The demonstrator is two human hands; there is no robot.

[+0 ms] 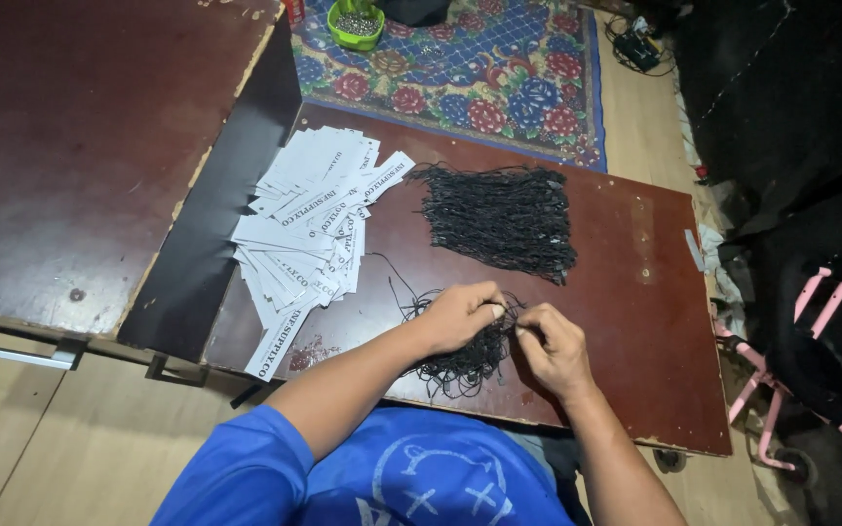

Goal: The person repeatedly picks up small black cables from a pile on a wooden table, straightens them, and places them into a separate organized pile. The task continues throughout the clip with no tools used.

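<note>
Black cord, thin and limp, makes up the loose tangle (460, 356) lying at about six o'clock on the reddish-brown board (626, 321), right at its near edge. Stuff like this should weigh almost nothing and hold no shape; it looks likely to snag on itself, so a single strand is best pinched near its end and drawn out slowly, not grabbed by the bunch.

Both hands meet over that tangle. The left hand (458, 314) comes in from about seven o'clock, fingers curled nearly closed, thumb and forefinger pinched together at the top of the pile. The right hand (553, 349) sits just beside it at four o'clock of the tangle, also narrowly closed, its fingertips (523, 329) nipping what appears to be one cord. The strand between the two hands is too fine to make out surely, so whether both grip the same piece I cannot tell.

A second, neater bundle of black cords (502, 219) lies toward twelve o'clock of the hands, well apart from them. At ten o'clock a fanned stack of white paper tags (309, 219) overlaps the board's left edge. Farther off, at about eleven o'clock, a green bowl (356, 24) holding small metal bits rests on a flowered rug (499, 68).
</note>
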